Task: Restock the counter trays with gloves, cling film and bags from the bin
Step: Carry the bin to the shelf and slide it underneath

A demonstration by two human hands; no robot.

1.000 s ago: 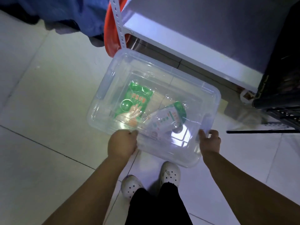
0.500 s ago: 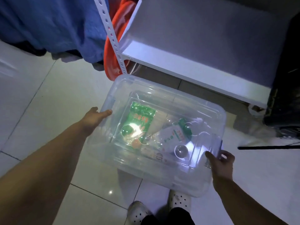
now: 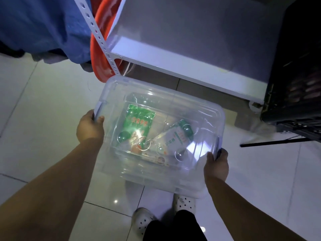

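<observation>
Desk: What was nearest the camera?

Photographer: A person's white perforated clogs (image 3: 183, 201) on pale floor tiles (image 3: 43, 136), at 6 o'clock in the head view.

Desk: And the hands?

Photographer: Both grasped the clear bin (image 3: 156, 178). The left hand (image 3: 90, 126) curled round the latch at the bin's 9 o'clock end, and the right hand (image 3: 216, 165) clasped the end at 4 o'clock. The bin was held above the tiles, ahead of the clogs.

Desk: Its contents?

Photographer: A green packet (image 3: 138, 123) lay inside toward 10 o'clock, with a white-and-green packet (image 3: 175, 138) just beside it toward 3 o'clock, tilted.

Desk: Beyond it?

Photographer: A white shelf (image 3: 191, 70) stood at 12 o'clock, an orange basin (image 3: 99, 66) and blue cloth (image 3: 40, 23) at 11 o'clock, and a black crate (image 3: 298, 75) at 2 o'clock.
</observation>
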